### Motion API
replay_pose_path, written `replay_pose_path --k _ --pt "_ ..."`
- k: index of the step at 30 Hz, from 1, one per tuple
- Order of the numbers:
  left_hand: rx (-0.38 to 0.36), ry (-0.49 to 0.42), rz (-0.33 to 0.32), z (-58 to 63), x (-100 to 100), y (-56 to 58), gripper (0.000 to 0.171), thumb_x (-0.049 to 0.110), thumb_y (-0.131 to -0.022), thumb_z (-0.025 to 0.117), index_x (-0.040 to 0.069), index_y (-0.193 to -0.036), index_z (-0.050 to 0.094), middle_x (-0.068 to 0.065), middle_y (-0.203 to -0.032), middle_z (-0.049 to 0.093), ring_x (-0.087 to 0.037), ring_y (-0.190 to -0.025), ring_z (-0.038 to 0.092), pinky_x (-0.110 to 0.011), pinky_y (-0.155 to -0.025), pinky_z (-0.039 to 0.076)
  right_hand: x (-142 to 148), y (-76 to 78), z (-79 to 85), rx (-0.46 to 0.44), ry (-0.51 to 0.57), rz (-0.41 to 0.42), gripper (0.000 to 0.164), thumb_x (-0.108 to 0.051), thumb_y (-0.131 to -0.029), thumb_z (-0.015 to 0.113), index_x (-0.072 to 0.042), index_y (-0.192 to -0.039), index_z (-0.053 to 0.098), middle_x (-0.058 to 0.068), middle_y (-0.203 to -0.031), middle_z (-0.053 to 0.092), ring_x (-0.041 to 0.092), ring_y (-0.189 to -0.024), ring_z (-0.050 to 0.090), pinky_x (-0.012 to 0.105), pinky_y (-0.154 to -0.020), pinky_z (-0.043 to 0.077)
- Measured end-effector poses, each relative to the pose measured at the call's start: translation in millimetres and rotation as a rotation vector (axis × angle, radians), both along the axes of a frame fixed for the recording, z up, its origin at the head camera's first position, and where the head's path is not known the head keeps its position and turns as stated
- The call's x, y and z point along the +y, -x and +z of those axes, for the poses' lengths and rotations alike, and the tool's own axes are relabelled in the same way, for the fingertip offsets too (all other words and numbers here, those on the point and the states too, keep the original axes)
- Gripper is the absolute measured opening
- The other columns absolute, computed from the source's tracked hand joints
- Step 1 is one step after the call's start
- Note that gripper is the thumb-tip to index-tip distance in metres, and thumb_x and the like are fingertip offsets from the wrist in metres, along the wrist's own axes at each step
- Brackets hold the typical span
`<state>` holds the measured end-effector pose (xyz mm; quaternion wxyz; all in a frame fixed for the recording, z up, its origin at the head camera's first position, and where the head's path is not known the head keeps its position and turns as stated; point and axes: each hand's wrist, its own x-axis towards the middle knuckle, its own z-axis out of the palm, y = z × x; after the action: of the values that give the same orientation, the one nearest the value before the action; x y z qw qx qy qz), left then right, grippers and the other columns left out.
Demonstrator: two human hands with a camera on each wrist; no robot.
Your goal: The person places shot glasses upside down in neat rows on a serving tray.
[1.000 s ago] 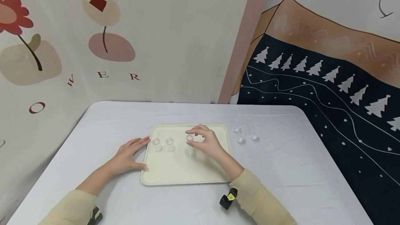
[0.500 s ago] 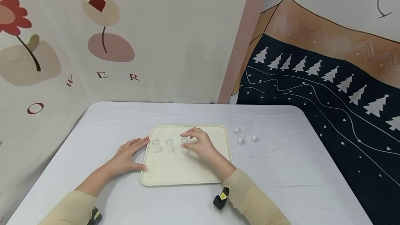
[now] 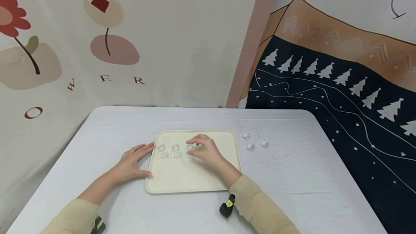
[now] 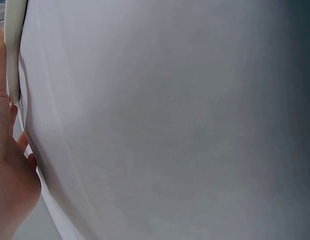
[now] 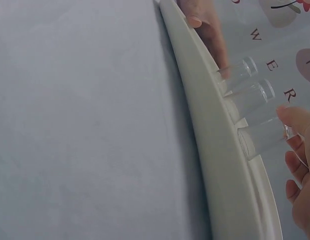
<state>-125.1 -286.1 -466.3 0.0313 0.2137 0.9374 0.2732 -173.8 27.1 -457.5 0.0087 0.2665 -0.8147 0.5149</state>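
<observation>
Three small clear glass jars stand upright in a row on the cream tray (image 3: 191, 180). My right hand (image 3: 208, 152) pinches the right-hand jar (image 5: 262, 137) near its rim between thumb and finger, with its base down at the tray. To its left stand the middle jar (image 3: 176, 151) and the left jar (image 3: 162, 151), untouched. My left hand (image 3: 130, 163) rests against the tray's left edge, fingers and thumb spread. Only part of that hand (image 4: 12, 170) shows in the left wrist view, beside the tray's side (image 4: 13, 55).
Right of the tray, several small clear glass pieces (image 3: 249, 142) sit close together on the white tablecloth (image 3: 292, 176); their kind is hard to make out. A printed curtain (image 3: 182, 46) hangs behind the table, and a dark patterned cloth (image 3: 308, 89) hangs at the right.
My right hand has moved left and slightly toward me, bringing its jar down close beside the middle one. The left hand has stayed at the tray's edge.
</observation>
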Motion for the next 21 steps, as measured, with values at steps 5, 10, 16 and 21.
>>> replay_pose_path --k 5,10,16,21 --pt "0.005 -0.001 -0.002 -0.6 -0.7 -0.3 0.103 0.050 -0.063 0.082 0.003 -0.144 0.040 -0.016 -0.150 0.034 -0.046 -0.132 0.025 -0.068 -0.099 0.017 -1.8 0.4 -1.9 -0.003 -0.021 -0.006 0.029 -0.011 -0.078 0.081 -0.011 -0.106 0.073 -0.005 -0.099 0.065 0.014 -0.090 0.054 0.027 -0.076 0.046" --pt "0.008 -0.001 -0.004 -0.9 -0.8 -0.4 0.103 0.050 -0.063 0.083 0.003 -0.144 0.040 -0.016 -0.150 0.034 -0.046 -0.132 0.025 -0.068 -0.099 0.017 -2.8 -0.4 -3.3 -0.007 -0.028 -0.010 0.029 -0.012 -0.077 0.081 -0.012 -0.105 0.073 -0.006 -0.098 0.065 0.012 -0.089 0.054 0.026 -0.075 0.046" --pt "0.009 -0.006 -0.007 -0.9 -0.4 -0.9 0.103 0.049 -0.064 0.083 0.002 -0.144 0.040 -0.017 -0.150 0.034 -0.047 -0.132 0.025 -0.068 -0.099 0.017 -0.9 -1.3 -2.6 0.002 -0.032 -0.017 0.035 -0.012 -0.076 0.082 -0.012 -0.110 0.072 -0.006 -0.100 0.066 0.013 -0.089 0.054 0.025 -0.075 0.046" --pt "0.014 0.003 -0.006 -1.2 -0.4 -0.3 0.103 0.050 -0.063 0.083 0.003 -0.144 0.039 -0.016 -0.150 0.034 -0.047 -0.132 0.026 -0.068 -0.100 0.018 5.3 -4.6 0.5 0.004 -0.031 -0.015 0.039 -0.014 -0.076 0.082 -0.011 -0.112 0.071 -0.004 -0.104 0.066 0.012 -0.089 0.054 0.027 -0.076 0.046"
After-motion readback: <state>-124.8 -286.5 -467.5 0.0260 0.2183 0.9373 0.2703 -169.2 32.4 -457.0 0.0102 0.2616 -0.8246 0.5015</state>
